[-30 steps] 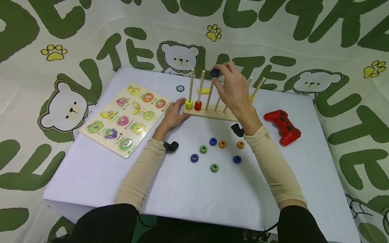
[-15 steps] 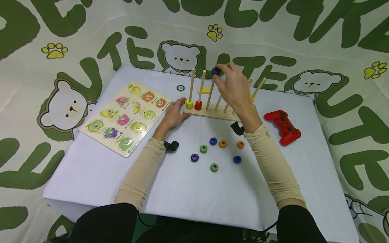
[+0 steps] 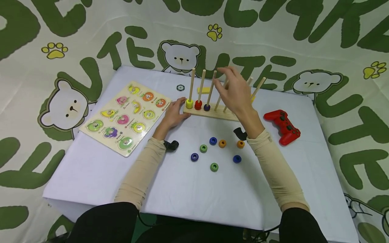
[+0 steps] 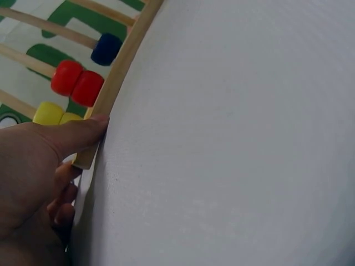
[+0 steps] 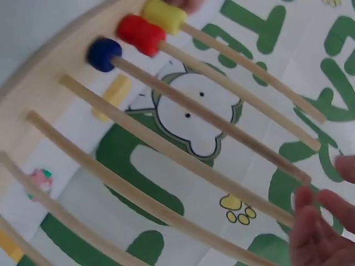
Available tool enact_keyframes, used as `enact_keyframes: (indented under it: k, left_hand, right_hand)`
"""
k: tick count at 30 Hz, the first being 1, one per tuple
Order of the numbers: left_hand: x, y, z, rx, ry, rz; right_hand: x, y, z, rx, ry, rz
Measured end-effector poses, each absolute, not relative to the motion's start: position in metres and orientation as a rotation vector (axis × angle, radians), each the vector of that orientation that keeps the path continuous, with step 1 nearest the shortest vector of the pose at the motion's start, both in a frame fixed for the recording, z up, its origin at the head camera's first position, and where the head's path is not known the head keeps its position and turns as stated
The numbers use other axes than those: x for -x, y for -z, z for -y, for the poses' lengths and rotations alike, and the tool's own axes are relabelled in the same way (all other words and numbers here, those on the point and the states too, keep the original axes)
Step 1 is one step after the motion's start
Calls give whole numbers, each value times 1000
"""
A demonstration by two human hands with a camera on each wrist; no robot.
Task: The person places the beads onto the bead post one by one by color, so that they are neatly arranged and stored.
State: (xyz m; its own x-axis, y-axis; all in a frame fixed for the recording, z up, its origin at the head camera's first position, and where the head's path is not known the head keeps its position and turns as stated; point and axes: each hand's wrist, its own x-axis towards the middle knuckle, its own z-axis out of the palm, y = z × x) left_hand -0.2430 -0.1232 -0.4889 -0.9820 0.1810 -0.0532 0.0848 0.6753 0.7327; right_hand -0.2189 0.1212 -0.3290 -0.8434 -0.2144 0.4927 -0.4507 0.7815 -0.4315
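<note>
On white cloth (image 3: 179, 189), the left hand (image 3: 174, 114) grips the rack (image 3: 197, 111), dark bead (image 3: 207, 107) below the spread right hand (image 3: 235, 91).

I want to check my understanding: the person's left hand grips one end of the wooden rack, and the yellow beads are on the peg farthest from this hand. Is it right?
Not quite: the yellow beads are on the peg nearest to the left hand, which grips one end of the wooden rack. The head view shows this.
</note>
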Motion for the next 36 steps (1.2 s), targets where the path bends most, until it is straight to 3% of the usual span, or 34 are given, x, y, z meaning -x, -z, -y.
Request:
enact_keyframes:
  k: [5, 11, 15, 25, 36]
  left_hand:
    - [244, 488, 125, -220, -1202, -2756]
    - [246, 487, 126, -220, -1191, -2763]
    - [247, 487, 127, -221, -1201, -2769]
    - [244, 487, 125, -208, -1208, -2748]
    - [242, 486, 124, -205, -1185, -2760]
  right_hand:
    - [186, 355, -124, -763, -780, 2533]
    - [135, 406, -116, -1369, -495, 2859]
    - [117, 429, -107, -1582, -391, 2841]
    - [111, 438, -107, -1580, -422, 2808]
    - [164, 359, -130, -1024, -614, 2648]
